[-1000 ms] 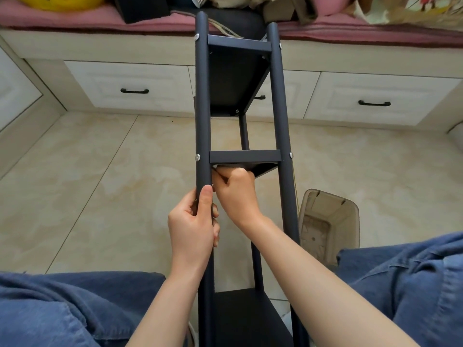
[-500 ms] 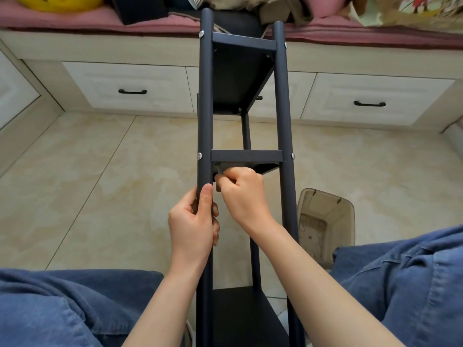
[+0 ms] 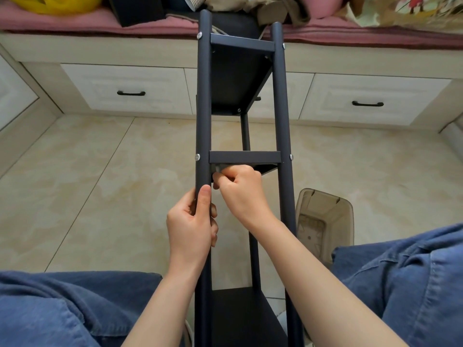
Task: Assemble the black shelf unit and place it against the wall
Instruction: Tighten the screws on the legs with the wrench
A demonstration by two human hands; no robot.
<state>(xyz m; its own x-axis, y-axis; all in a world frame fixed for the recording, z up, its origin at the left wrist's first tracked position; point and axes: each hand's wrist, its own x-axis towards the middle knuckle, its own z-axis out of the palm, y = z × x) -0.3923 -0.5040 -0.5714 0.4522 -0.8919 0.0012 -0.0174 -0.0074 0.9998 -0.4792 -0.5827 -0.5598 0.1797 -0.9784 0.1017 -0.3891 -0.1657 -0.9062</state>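
On the head camera I see the black shelf unit [image 3: 280,101] lying lengthwise between my operator's denim knees, its far end reaching toward the cushioned bench [image 3: 87,46] with closed drawers [image 3: 130,81]. The left hand [image 3: 191,226] is wrapped around the left front post [image 3: 203,108], thumb laid up along it, while the right hand [image 3: 240,194] has its fingers curled tight on a small grey piece [image 3: 217,169] just under the middle shelf bar [image 3: 244,157]. Right of the unit a translucent brown bin [image 3: 323,194] stands on the tiled floor [image 3: 100,184], mouth toward me; I cannot tell what lies in it.
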